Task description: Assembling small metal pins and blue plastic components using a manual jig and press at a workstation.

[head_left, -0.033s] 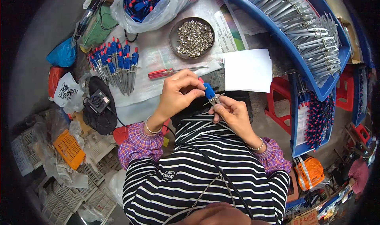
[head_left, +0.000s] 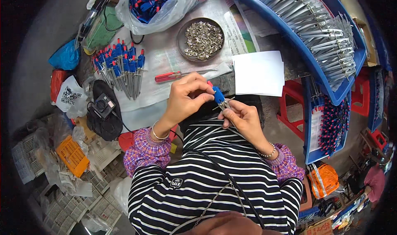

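Note:
In front of my striped top, both hands hold one small piece with a blue plastic body, a red tip and a metal lower part [head_left: 219, 95]. My left hand [head_left: 186, 96] pinches it near the red tip with thumb and forefinger. The fingers of my right hand [head_left: 243, 117] close round its metal end, and a thin metal bar sticks out crosswise there. Just beyond my left hand lies a screwdriver with a red handle [head_left: 167, 76]. A round dish [head_left: 179, 49] full of small metal pins stands farther off.
Finished-looking blue-and-red pieces [head_left: 124, 67] lie bunched at left. A plastic bag [head_left: 165, 23] holds more blue parts. White paper [head_left: 259, 73] lies right of my hands. A blue tray [head_left: 285, 38] of metal strips stands at far right, above another blue tray [head_left: 308, 146] and a red stool [head_left: 291, 107].

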Action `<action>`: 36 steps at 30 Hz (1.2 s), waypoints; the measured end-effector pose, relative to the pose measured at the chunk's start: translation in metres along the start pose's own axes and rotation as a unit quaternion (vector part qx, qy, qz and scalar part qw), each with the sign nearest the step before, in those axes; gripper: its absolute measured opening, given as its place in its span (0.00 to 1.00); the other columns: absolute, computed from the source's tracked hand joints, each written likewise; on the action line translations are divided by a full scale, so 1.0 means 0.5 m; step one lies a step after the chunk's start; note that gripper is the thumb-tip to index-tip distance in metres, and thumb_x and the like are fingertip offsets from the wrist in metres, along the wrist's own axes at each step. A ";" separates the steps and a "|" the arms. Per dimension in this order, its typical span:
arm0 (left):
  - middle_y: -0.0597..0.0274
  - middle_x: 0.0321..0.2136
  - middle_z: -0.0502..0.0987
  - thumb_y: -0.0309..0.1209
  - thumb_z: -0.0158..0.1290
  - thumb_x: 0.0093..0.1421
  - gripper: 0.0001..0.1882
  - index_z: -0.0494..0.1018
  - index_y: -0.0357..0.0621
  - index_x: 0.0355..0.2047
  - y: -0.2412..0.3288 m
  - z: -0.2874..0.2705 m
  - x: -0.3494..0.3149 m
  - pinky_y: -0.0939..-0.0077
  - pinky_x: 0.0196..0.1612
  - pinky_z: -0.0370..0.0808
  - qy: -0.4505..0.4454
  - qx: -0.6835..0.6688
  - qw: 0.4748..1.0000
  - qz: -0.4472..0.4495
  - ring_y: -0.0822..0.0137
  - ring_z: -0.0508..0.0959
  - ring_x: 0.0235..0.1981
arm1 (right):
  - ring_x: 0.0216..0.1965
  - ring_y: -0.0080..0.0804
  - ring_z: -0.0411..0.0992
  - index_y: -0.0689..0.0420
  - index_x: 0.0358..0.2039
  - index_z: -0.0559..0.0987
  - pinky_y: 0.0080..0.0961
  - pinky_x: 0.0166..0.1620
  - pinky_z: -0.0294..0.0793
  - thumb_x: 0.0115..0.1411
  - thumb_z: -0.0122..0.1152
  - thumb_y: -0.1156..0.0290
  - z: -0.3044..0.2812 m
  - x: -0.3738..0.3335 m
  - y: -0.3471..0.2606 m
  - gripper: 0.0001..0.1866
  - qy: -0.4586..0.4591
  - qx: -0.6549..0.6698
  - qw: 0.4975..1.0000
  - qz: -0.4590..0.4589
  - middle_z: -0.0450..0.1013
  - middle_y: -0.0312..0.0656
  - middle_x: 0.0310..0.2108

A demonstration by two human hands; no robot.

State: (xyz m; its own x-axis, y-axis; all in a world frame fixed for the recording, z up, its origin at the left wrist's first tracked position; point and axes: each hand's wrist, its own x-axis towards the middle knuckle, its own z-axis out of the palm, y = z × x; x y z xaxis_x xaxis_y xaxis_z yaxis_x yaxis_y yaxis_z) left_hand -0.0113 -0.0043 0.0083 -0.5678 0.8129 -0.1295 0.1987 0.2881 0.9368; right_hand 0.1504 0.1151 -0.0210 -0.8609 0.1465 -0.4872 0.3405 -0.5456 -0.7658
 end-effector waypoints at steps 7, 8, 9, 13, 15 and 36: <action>0.65 0.26 0.73 0.17 0.62 0.42 0.08 0.76 0.37 0.25 -0.011 0.008 -0.006 0.88 0.22 0.61 0.017 0.054 0.998 0.034 0.81 0.68 0.22 | 0.21 0.16 0.70 0.68 0.41 0.76 0.13 0.26 0.70 0.60 0.52 0.76 0.011 -0.006 -0.011 0.11 0.024 -0.088 0.995 -0.046 0.75 0.37 0.24; 0.66 0.26 0.73 0.18 0.62 0.43 0.08 0.76 0.37 0.26 -0.013 0.008 -0.006 0.88 0.22 0.61 0.011 0.040 0.999 0.020 0.81 0.69 0.22 | 0.21 0.15 0.70 0.67 0.41 0.76 0.13 0.26 0.70 0.60 0.53 0.76 0.011 -0.006 -0.014 0.11 0.032 -0.118 0.991 -0.062 0.75 0.36 0.23; 0.66 0.26 0.73 0.18 0.62 0.43 0.08 0.76 0.37 0.26 -0.013 0.005 -0.005 0.88 0.22 0.61 0.010 0.038 0.999 0.021 0.81 0.69 0.22 | 0.21 0.15 0.70 0.67 0.41 0.76 0.13 0.26 0.70 0.60 0.53 0.76 0.011 -0.008 -0.019 0.11 0.034 -0.119 0.990 -0.062 0.75 0.36 0.23; 0.66 0.29 0.75 0.18 0.61 0.45 0.16 0.74 0.38 0.37 -0.001 0.006 0.002 0.88 0.28 0.69 -0.009 -0.060 0.995 -0.079 0.81 0.72 0.26 | 0.20 0.16 0.71 0.66 0.41 0.77 0.14 0.25 0.70 0.59 0.53 0.76 0.012 -0.009 -0.024 0.11 0.052 -0.157 0.982 -0.090 0.76 0.36 0.22; 0.66 0.30 0.75 0.18 0.60 0.46 0.18 0.73 0.38 0.40 0.000 0.007 0.004 0.89 0.29 0.71 0.001 -0.130 0.986 -0.109 0.81 0.73 0.27 | 0.20 0.16 0.72 0.66 0.41 0.77 0.14 0.25 0.71 0.58 0.54 0.76 0.011 -0.009 -0.022 0.11 0.053 -0.158 0.981 -0.095 0.76 0.37 0.22; 0.62 0.33 0.76 0.15 0.56 0.47 0.22 0.72 0.36 0.45 -0.002 -0.002 0.025 0.81 0.38 0.73 -0.045 -0.013 0.995 -0.093 0.73 0.76 0.35 | 0.17 0.17 0.71 0.66 0.28 0.77 0.15 0.21 0.73 0.56 0.52 0.74 -0.032 -0.014 -0.010 0.08 0.020 0.024 0.998 -0.056 0.75 0.37 0.21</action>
State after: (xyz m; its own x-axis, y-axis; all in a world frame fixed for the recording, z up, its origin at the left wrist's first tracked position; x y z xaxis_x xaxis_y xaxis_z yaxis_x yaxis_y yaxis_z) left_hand -0.0193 0.0051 0.0061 -0.5179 0.7897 -0.3288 0.0759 0.4252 0.9019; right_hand 0.1608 0.1300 -0.0204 -0.8765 0.2414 -0.4166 0.2230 -0.5632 -0.7956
